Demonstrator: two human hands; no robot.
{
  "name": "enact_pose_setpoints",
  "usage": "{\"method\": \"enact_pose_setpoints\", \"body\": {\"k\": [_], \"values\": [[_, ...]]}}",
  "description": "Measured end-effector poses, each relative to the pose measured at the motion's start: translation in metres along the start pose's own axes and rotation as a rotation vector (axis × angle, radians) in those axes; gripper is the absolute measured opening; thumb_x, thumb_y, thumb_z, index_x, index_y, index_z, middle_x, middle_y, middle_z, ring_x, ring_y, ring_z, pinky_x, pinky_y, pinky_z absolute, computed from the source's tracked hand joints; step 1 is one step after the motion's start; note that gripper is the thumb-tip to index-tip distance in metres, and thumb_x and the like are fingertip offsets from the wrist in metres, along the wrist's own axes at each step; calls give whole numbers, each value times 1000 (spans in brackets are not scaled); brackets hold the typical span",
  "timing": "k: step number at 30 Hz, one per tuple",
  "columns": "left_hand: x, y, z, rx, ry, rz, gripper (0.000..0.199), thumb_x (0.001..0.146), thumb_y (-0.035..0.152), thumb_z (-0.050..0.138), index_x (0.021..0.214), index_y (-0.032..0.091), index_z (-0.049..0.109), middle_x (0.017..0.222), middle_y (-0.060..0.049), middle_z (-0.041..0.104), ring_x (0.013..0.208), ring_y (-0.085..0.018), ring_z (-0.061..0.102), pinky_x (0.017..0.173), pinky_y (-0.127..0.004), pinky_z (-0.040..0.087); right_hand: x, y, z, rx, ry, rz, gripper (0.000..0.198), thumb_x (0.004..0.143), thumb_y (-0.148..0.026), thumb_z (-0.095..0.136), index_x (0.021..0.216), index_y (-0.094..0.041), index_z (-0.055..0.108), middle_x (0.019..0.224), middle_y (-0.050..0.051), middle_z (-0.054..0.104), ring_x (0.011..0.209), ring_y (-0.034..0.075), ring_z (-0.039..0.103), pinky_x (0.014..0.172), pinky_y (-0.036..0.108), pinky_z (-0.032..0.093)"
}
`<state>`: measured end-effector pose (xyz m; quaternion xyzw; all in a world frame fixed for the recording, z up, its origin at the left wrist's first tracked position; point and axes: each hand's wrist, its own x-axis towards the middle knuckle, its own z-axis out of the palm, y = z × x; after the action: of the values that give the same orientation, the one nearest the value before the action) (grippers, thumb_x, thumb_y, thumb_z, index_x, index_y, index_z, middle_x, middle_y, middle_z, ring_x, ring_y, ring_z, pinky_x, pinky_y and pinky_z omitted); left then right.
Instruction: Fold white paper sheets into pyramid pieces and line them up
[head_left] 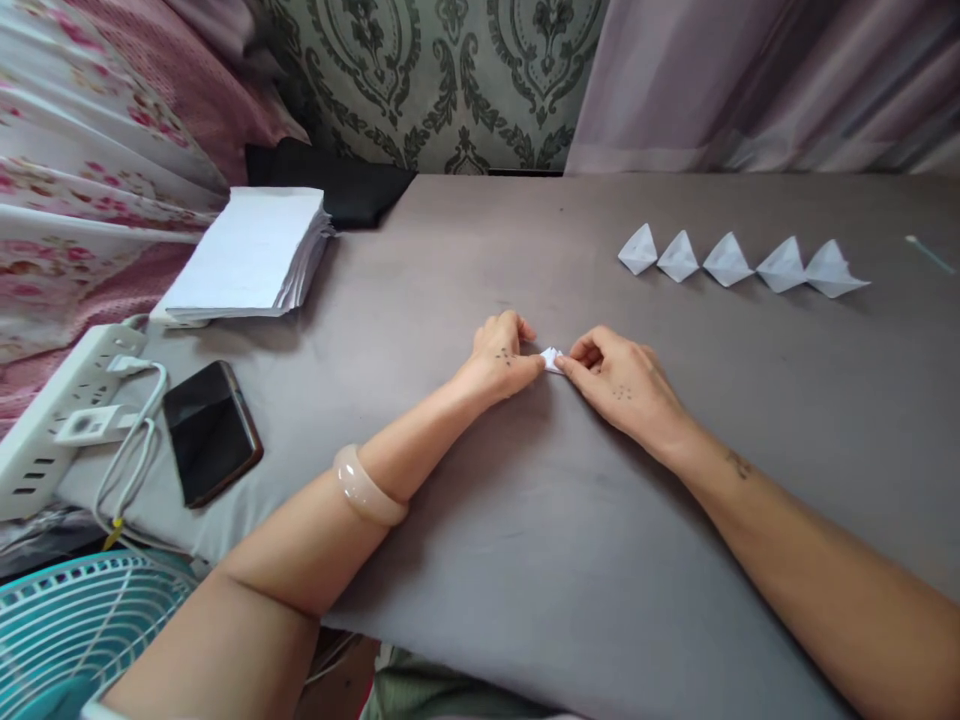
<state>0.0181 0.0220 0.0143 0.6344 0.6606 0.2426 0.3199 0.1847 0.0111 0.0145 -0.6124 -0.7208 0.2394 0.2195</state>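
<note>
A small piece of folded white paper (553,360) is pinched between my two hands, just above or on the grey cloth of the table (540,560). My left hand (502,355) grips its left side, thumb toward the paper and fingers curled. On the other side, my right hand (616,378) pinches the right edge with thumb and fingers. Much of the paper is covered by my fingertips. Beyond my right hand stands a row of several folded white paper shapes (727,260), pointed at the top and set side by side.
At the back left lies a stack of white paper (244,250) beside a black folded item (337,190). A phone (212,433), a power strip (64,410) with cables and a blue fan (82,630) are on the left. A thin cotton swab-like stick (930,254) lies far right.
</note>
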Motion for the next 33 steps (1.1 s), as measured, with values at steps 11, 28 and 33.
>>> {"method": "enact_pose_setpoints", "body": {"k": [11,28,33], "values": [[1,-1,0,-25,-7,-2,24,68,18,66,87,18,53,97,-8,55,95,-23,51,77,-32,44,-30,-13,3,-193,141,-424,33,93,-16,38,107,-19,67,100,10,68,93,24,58,84,36,45],[-9,-19,-14,-94,31,152,15,81,23,58,80,14,71,80,-6,66,72,-15,56,72,-29,45,-23,-19,-2,-319,-46,-360,37,90,-14,43,118,-22,65,105,7,64,94,21,61,77,31,47],[-13,-10,-15,-72,-6,171,16,76,28,67,80,14,75,85,-8,68,76,-16,57,71,-28,46,-13,-10,-3,-180,-80,-338,41,84,-8,43,112,-23,68,104,5,64,92,18,62,79,29,48]]}}
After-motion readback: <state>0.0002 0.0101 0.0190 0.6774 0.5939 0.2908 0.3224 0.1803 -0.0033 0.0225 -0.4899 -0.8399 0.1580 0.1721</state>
